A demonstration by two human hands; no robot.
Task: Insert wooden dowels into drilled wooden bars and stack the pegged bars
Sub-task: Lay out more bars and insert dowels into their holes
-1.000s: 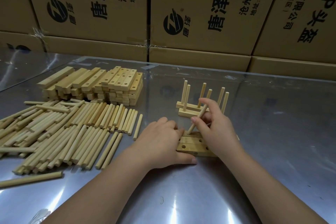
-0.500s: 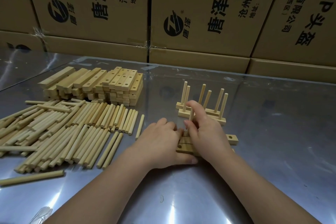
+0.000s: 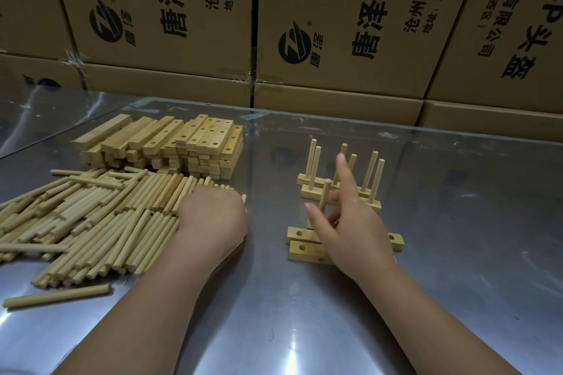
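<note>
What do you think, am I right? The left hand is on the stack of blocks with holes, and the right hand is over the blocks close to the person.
Not quite. The head view shows the left hand on the pile of loose dowels, not on the stack of drilled bars, which lies behind that pile. The rest holds: the right hand is over the near bars.

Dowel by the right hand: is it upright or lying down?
Upright. The dowel stands nearly vertical above the bars, with the right hand open beside it. Its foot is hidden.
</note>
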